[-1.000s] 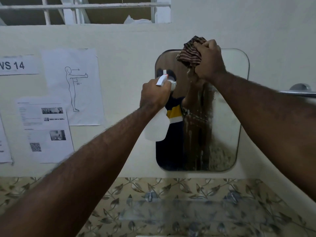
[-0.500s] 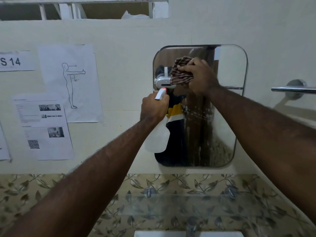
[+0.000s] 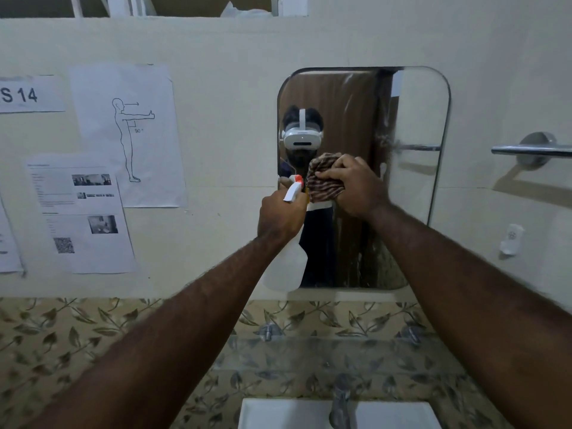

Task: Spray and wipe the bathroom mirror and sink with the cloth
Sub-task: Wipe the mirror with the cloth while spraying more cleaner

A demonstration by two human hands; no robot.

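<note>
A rounded rectangular mirror (image 3: 411, 168) hangs on the cream wall, streaked with wet marks. My right hand (image 3: 356, 188) presses a bunched brown striped cloth (image 3: 325, 181) against the mirror's left middle part. Just left of it, my left hand (image 3: 280, 216) grips a white spray bottle (image 3: 288, 264) by the neck, its white and orange nozzle pointing up toward the glass. The white sink (image 3: 278, 413) shows at the bottom edge, with a metal tap (image 3: 340, 404) at its middle.
A glass shelf (image 3: 309, 351) on metal brackets juts out below the mirror, over leaf-patterned tiles. A chrome towel bar (image 3: 532, 150) sticks out at the right. Paper sheets (image 3: 123, 134) are taped to the wall at the left. A small white hook (image 3: 510, 239) sits right of the mirror.
My right hand has dragged the cloth down from the mirror's top edge to its middle. The left hand with the bottle stayed close beside it. My view has tilted down, bringing the sink in.
</note>
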